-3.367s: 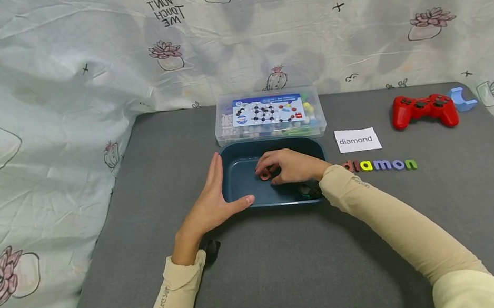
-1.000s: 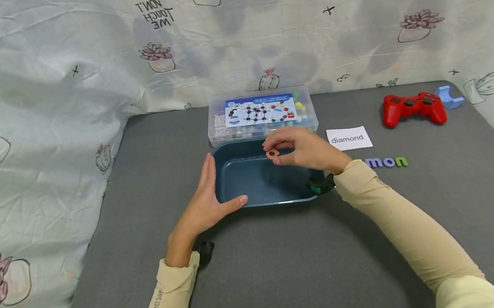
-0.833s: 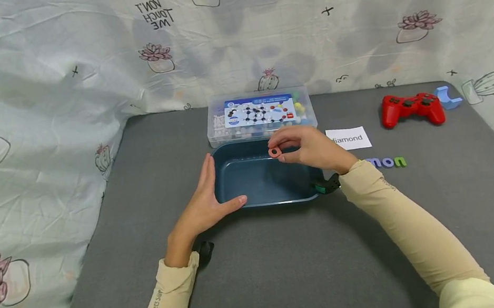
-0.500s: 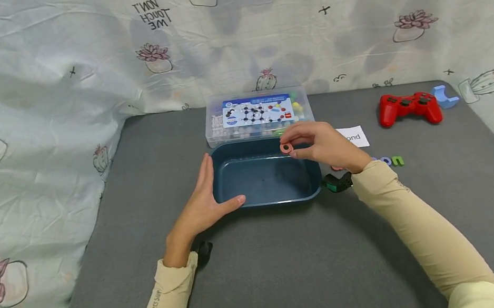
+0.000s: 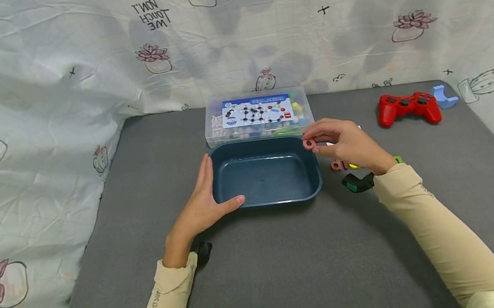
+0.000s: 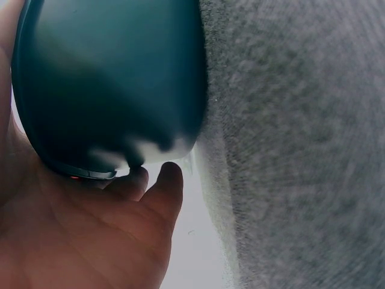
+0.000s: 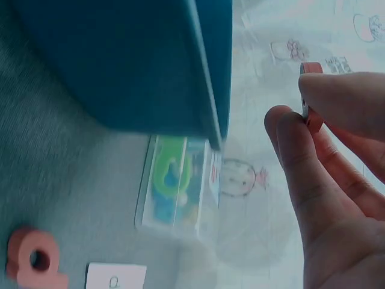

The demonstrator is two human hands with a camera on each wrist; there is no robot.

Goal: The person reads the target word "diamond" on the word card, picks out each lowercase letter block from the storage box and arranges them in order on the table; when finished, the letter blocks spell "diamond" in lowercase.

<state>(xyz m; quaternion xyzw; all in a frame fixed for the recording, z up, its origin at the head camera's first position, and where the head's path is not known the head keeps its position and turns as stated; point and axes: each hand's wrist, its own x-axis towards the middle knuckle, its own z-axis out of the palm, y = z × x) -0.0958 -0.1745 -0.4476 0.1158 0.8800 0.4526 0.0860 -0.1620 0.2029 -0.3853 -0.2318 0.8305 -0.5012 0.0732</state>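
Observation:
A dark blue plastic tray point(image 5: 255, 206) sits mid-table. My left hand point(image 5: 204, 203) rests against its left end, fingers straight along the outside wall and thumb across the near rim. The left wrist view shows my fingertips at the tray wall point(image 6: 114, 72). Over the tray's far right corner, my right hand point(image 5: 346, 144) pinches a small red letter point(image 5: 311, 146) with a round hole. Seen edge-on in the right wrist view, this red letter point(image 7: 314, 123) sits between thumb and fingertips. Below that hand lies a row of coloured letters, a red d point(image 7: 48, 278) at its left; the middle ones are hidden.
A clear case of molecule-model parts point(image 5: 260, 133) stands right behind the tray. A white card point(image 7: 114, 277) lies beyond the letter row, mostly covered by my right hand in the head view. Far right are a red game controller point(image 5: 408, 108) and a light blue curved piece point(image 5: 444, 96).
My right hand has lifted the red letter from inside the tray and carried it right to the tray's far right corner. My left hand has stayed at the tray's left end.

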